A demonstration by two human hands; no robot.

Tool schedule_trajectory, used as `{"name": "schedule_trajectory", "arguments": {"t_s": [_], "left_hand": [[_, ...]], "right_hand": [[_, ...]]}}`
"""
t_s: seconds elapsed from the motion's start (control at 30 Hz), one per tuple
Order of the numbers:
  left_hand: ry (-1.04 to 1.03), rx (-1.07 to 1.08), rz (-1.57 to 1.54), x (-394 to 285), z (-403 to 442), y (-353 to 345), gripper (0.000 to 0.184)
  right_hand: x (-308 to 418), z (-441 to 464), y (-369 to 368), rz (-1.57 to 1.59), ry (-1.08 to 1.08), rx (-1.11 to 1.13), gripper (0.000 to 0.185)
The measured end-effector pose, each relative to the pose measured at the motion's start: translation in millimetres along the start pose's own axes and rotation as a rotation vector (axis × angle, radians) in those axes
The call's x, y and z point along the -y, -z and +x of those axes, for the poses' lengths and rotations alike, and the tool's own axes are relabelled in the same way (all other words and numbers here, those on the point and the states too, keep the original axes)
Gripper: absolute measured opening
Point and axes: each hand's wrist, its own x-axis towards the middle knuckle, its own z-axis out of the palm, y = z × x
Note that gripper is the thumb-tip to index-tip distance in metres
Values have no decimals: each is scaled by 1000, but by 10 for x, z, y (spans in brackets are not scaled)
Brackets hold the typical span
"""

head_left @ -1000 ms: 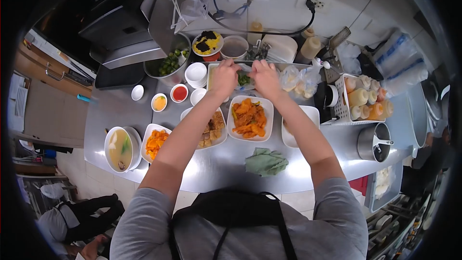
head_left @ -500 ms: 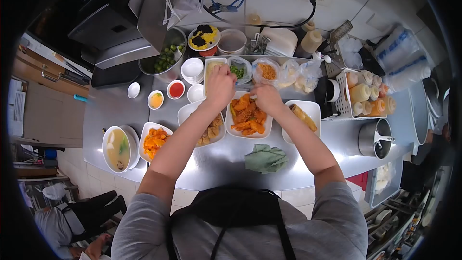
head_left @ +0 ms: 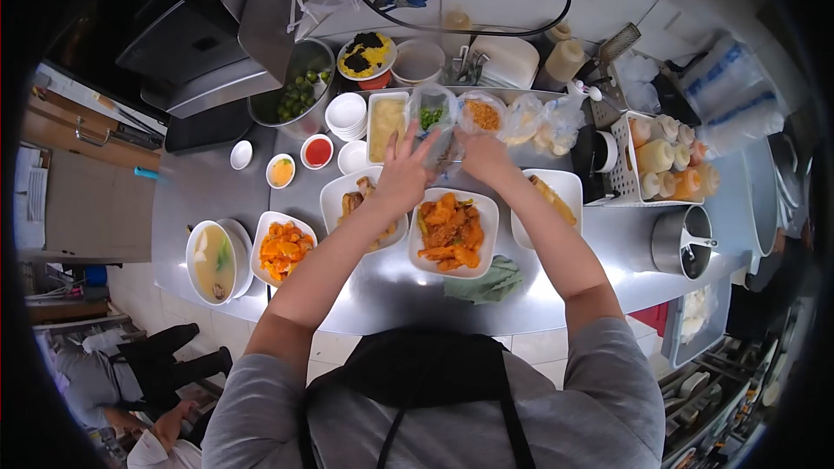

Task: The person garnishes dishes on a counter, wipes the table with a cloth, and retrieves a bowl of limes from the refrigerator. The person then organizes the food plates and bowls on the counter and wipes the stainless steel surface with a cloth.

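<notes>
One plastic bag of chopped greens point(head_left: 443, 128) sits near the tabletop point(head_left: 382, 295)'s far edge; it should be light, limp and slippery, best pinched at its rim. The left hand point(head_left: 402, 182) spreads its fingers beside it; whether the right hand point(head_left: 483, 159)'s grip is clamped on plastic, I cannot tell. Nearer the front edge: four white dishes point(head_left: 491, 230), one green cloth point(head_left: 486, 287)

The counter point(head_left: 187, 195) is silver-grey; the stew point(head_left: 449, 231), orange-red; the herbs point(head_left: 430, 116), bright green in a colourless bag point(head_left: 446, 99); the crumbs point(head_left: 480, 115), golden orange; the sauce point(head_left: 318, 152), red; the cloth point(head_left: 495, 283), grey-green. The white basket point(head_left: 623, 165) bears rows of holes. The yellow topping point(head_left: 367, 56) is patched with black. Sleeves point(head_left: 612, 365) are grey, the apron point(head_left: 434, 365) black.
</notes>
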Motion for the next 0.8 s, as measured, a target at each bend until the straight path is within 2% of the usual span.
{"name": "schedule_trajectory", "arguments": {"t_s": [0.07, 0.13, 0.27, 0.33, 0.47, 0.53, 0.57, 0.63, 0.77, 0.8], "left_hand": [[12, 26, -56, 2, -18, 11, 6], [75, -79, -125, 1, 20, -3, 7], [124, -173, -34, 47, 121, -59, 7], [91, -51, 9, 28, 129, -58, 11], [92, -34, -15, -5, 76, -100, 15], [104, -95, -91, 5, 61, -95, 17], [109, -97, -93, 11, 48, -91, 17], [82, -198, -142, 36, 30, -48, 17], [140, -353, -187, 207, 116, 53, 14], [211, -427, -194, 295, 159, 70, 14]], "right_hand": [[-82, 52, -88, 60, 6, -29, 33], [-149, 97, -227, 43, 37, -162, 30], [-204, 66, -234, 31, 115, -150, 24], [-242, 128, -330, -224, 237, -165, 18], [-197, -29, -327, -369, 318, -280, 13], [-88, -102, -65, -324, 250, -13, 14], [-94, -103, -60, -328, 255, -11, 14], [-133, -123, -41, -385, 449, -178, 15], [-135, -261, 197, -378, 436, -225, 16], [-125, -305, 361, -319, 372, -265, 17]]}}
